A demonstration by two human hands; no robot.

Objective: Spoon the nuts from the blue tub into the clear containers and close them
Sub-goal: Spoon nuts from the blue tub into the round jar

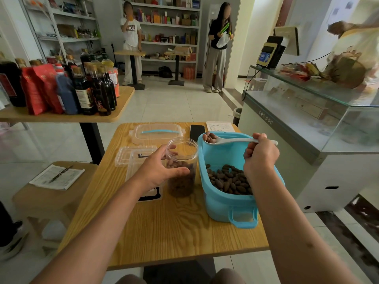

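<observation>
Over the blue tub point(229, 199) far rim, right hand point(260, 156) grips loaded spoon point(223, 140); left hand point(162, 169) clasps jar point(181, 169): carry left level, tip slowly inside mouth.

Blue tub point(221, 203): rectangular, lidless, at the table's right edge, dark brown nuts point(227, 179) covering its bottom. Clear jar point(181, 167): cylindrical, upright, open, touching the tub's left wall, over half full of nuts. White spoon point(229, 141): loaded with nuts, level above the tub's far rim.
</observation>
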